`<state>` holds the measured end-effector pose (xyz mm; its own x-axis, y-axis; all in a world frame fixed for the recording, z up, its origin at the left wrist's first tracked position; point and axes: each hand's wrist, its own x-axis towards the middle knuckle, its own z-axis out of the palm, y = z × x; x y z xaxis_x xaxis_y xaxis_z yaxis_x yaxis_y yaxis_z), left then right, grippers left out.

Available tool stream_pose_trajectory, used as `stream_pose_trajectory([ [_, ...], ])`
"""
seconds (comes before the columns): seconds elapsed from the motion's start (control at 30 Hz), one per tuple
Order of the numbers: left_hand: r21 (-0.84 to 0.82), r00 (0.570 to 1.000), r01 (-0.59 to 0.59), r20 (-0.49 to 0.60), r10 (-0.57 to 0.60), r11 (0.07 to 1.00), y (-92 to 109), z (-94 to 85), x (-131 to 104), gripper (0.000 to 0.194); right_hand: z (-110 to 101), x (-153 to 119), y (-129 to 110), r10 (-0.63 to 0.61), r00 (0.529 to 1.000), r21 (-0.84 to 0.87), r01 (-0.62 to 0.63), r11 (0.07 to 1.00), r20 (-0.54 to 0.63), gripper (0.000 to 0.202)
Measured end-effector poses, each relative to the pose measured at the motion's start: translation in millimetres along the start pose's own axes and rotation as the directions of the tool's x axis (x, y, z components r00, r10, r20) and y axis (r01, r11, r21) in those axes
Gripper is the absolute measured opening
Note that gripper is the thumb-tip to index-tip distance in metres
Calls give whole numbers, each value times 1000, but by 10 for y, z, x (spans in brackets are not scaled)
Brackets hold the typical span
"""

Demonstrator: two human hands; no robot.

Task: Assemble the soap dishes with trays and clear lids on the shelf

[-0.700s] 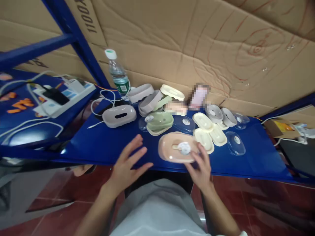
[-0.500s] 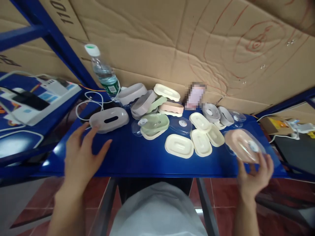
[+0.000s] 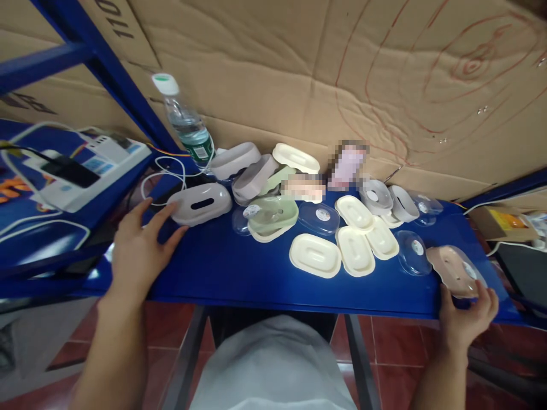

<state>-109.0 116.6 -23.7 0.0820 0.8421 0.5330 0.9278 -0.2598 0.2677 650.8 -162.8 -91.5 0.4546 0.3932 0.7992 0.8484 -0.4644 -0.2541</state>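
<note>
My right hand [image 3: 464, 319] sits at the table's [image 3: 222, 273] front edge, far right, fingers curled up round the near rim of the pink box [image 3: 455, 272] w/ its clear lid on. So it's gripping that box, which lies flat on the blue top, just right of a loose clear lid [image 3: 411, 251]. I'd judge it light, thin moulded plastic, stiff enough not to flex. The lid looks glossy, prob. slippery, and may not be snapped on, so I'd take it by the long rims, thumb under, not by the lid.

My left hand [image 3: 137, 250] is spread wide, not holding anything, fingertips touching or nearly touching the near-left end of the grey box [image 3: 200, 204], the one w/ a slot on top. Can't tell true contact. It looks hollow and light too, with a smooth rounded shell; best grasped across the short width.

Further out: three cream trays [image 3: 354, 247] mid-table, a green box [image 3: 273, 215] stacked on a cream one, more grey and cream parts heaped at the back, a water bottle [image 3: 186, 122] upright by the cardboard wall [image 3: 342, 74]. Power strip [image 3: 81, 171] and cables on the shelf at left.
</note>
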Motion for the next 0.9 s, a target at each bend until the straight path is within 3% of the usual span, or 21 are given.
stream_pose_trajectory([
  [0.13, 0, 996, -85, -3, 85, 996, 8, 72, 22, 43, -91, 41, -90, 10, 992, -14, -8, 1000, 127, 126],
  [0.2, -29, 996, -79, -35, 77, 996, 61, 67, -10, 41, -158, 35, -315, -3, 993, -21, 6, 1000, 114, 122],
  [0.3, -88, 996, -55, -75, 48, 995, 178, -21, -105, 37, -270, -43, -1024, -91, 996, 45, 91, 995, -3, 84],
  [0.37, -118, 996, -14, -91, 3, 993, 267, -126, -199, 35, -357, -137, -1676, -182, 980, 183, 165, 969, 81, 59],
  [0.4, -131, 995, 9, -101, -22, 991, 314, -188, -255, 35, -399, -190, -2011, -275, 941, 297, 211, 931, 195, 49],
  [0.43, -145, 993, 25, -113, -42, 989, 365, -254, -317, 35, -437, -241, -2330, -408, 863, 411, 269, 871, 299, 44],
  [0.47, -165, 991, 34, -123, -55, 986, 422, -322, -383, 36, -465, -287, -2616, -538, 751, 507, 316, 802, 383, 42],
  [0.5, -186, 990, 36, -129, -61, 982, 485, -389, -453, 36, -482, -326, -2861, -616, 669, 572, 333, 749, 416, 42],
  [0.57, -237, 991, 28, -120, -58, 971, 632, -509, -602, 36, -482, -383, -3210, -708, 554, 665, 330, 670, 438, 43],
  [0.67, -300, 997, 0, -75, -24, 954, 894, -600, -828, 36, -438, -425, -3433, -762, 473, 738, 292, 609, 441, 40],
  [0.77, -401, 997, -78, -10, 81, 913, 1173, -529, -1011, 38, -422, -447, -3451, -812, 414, 806, 249, 536, 412, 39],
  [0.83, -462, 985, -146, 18, 173, 875, 1346, -414, -1078, 39, -441, -464, -3409, -809, 439, 825, 223, 519, 391, 41],
  [0.9, -501, 968, -195, 43, 249, 843, 1496, -284, -1091, 40, -475, -483, -3344, -747, 536, 808, 187, 559, 393, 48],
])
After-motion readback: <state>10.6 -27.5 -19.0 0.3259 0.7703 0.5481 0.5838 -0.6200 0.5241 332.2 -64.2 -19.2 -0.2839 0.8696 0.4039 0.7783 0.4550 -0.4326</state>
